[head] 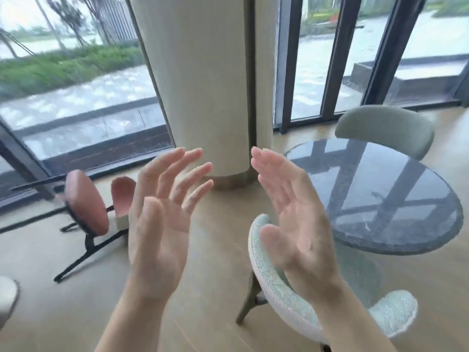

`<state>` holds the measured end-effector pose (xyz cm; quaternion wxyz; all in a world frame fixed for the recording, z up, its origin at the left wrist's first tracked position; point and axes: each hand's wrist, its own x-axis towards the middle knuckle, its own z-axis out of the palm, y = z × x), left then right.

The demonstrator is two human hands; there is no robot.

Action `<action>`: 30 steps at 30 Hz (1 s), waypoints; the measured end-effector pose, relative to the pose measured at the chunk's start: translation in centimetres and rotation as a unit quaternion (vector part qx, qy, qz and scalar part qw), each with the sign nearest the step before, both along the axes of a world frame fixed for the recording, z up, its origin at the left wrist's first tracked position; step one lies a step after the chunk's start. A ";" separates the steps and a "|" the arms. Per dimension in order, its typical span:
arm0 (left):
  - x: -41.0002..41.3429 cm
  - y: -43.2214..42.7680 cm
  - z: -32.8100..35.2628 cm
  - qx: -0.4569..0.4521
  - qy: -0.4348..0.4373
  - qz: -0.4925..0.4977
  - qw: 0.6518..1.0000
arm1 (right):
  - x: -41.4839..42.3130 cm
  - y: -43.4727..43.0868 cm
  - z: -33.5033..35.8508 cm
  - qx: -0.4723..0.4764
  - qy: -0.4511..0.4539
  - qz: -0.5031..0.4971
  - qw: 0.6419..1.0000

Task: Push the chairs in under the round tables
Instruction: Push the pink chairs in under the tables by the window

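Observation:
A round dark marble table (385, 199) stands at the right. A pale green chair (269, 283) with a curved back sits at its near side, seat partly under the top. A second green chair (385, 128) stands at the table's far side. My left hand (162, 219) and my right hand (291, 209) are raised in the air, palms facing each other, fingers spread and straight. Neither hand touches anything; the right hand hovers above the near chair's back.
A thick white column (203, 85) rises behind the hands. A pink chair (86, 201) on black legs stands at the left by the glass wall (76, 97). Part of another round object (7, 295) shows at the left edge. Wooden floor (208, 288) lies between.

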<state>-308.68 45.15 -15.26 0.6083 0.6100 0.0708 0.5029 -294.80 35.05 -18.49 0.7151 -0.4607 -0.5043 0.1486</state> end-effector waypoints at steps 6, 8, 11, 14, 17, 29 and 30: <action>-8.9 4.4 8.1 0.117 -0.033 0.105 0.987 | -4.4 7.1 7.5 0.062 -0.077 0.097 0.990; -11.4 5.9 9.2 0.130 -0.045 0.133 0.982 | -5.6 9.6 8.7 0.080 -0.085 0.127 0.985; -14.6 8.9 10.4 0.133 -0.063 0.181 0.972 | -7.6 14.3 10.6 0.088 -0.102 0.170 0.976; -16.5 12.7 10.9 0.158 -0.069 0.220 0.960 | -9.1 19.5 11.5 0.103 -0.112 0.198 0.968; -17.7 16.9 11.2 0.160 -0.067 0.234 0.957 | -9.6 24.6 11.8 0.111 -0.128 0.214 0.962; -14.2 36.5 9.9 0.150 -0.041 0.234 0.960 | -6.6 44.1 9.5 0.088 -0.120 0.232 0.961; -13.2 38.2 9.5 0.151 -0.040 0.234 0.960 | -5.7 45.9 9.3 0.090 -0.116 0.231 0.962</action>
